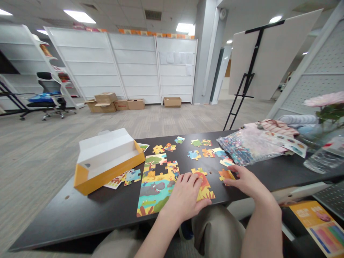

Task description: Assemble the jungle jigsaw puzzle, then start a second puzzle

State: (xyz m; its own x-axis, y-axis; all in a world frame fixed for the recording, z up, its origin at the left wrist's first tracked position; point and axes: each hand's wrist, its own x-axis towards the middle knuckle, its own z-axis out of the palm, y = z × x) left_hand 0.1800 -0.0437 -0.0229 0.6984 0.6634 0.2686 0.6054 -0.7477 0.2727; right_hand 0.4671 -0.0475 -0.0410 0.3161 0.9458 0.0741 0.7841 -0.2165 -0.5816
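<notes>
L hand (185, 196): flat, palm down, fingers loosely spread, resting on orange-yellow section (205, 188).
R hand (245, 182): fingertips on orange piece (225, 175); can't tell if gripped or just pressed.
orange piece: lies on table (80, 211), between the 2 hands, nearer R.
joined puzzle (154, 188): just left of L hand.
loose pcs (197, 154): beyond both hands.
bag of pcs (247, 145): beyond R hand.
box (107, 161): open, well left of L hand.

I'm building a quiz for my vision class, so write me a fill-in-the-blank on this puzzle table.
The left hand rests on the part-built puzzle, which lies on a ____ table.
The right hand touches a loose ____ piece.
The open box is ____ inside.
Missing: black; orange; white.
</notes>
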